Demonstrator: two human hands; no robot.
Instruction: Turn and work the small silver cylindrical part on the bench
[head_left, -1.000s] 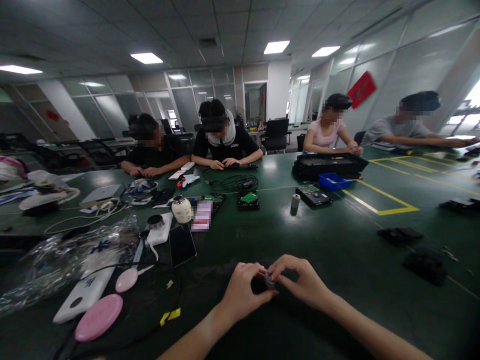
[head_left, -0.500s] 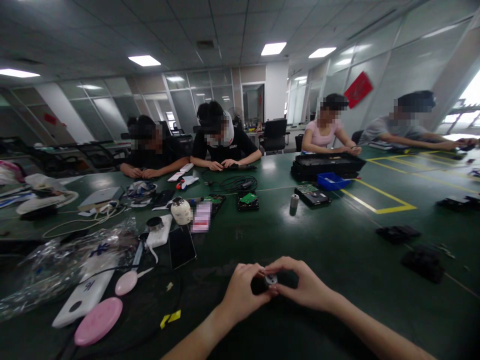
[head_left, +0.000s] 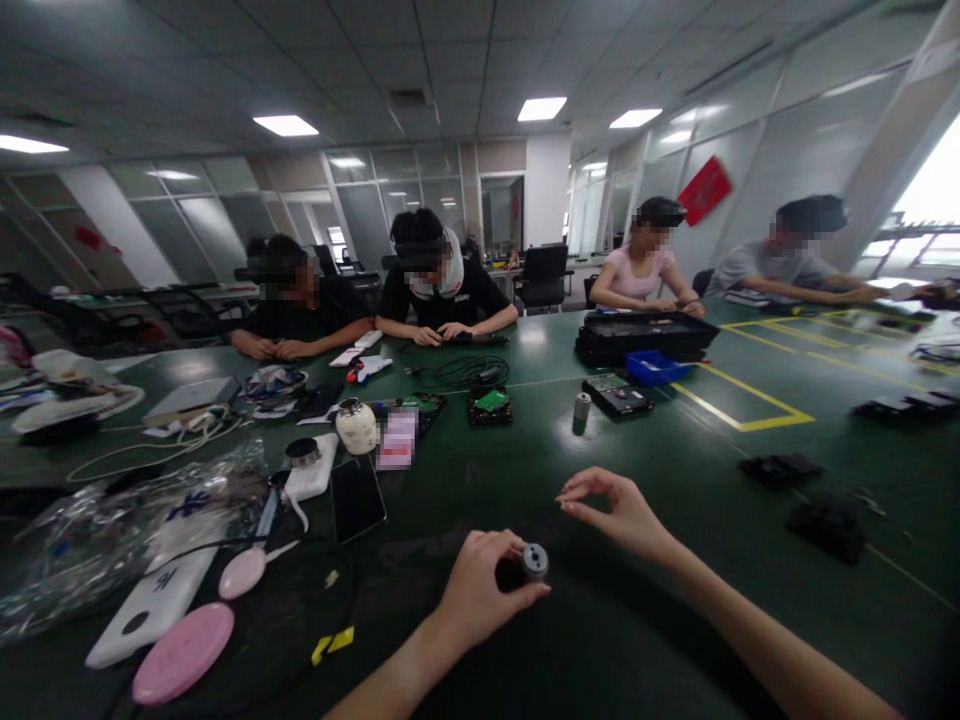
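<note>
My left hand [head_left: 480, 590] curls its thumb and fingers around a small cylindrical motor [head_left: 535, 563] of silvery metal, which stands upright close to the table top. Its round end face with dark holes points up toward me. My right hand [head_left: 611, 510] is apart from the motor, raised up and to its right. The thumb and index fingertips there come together in a pinch; whatever lies between them is too small to make out. A similar metal cylinder [head_left: 581, 411] stands farther off on the green table [head_left: 480, 490].
To the left lie a phone [head_left: 358, 498], a cream jar [head_left: 355, 425], clear plastic wrap [head_left: 187, 500] and a pink oval case [head_left: 184, 652]. Farther back are a hard drive [head_left: 619, 396], a blue tray [head_left: 656, 370] and a black housing [head_left: 637, 340]. Several people sit across the table.
My right hand has left the motor and moved up and to the right, fingertips pinched. My left hand keeps hold of the motor, whose end face now shows fully.
</note>
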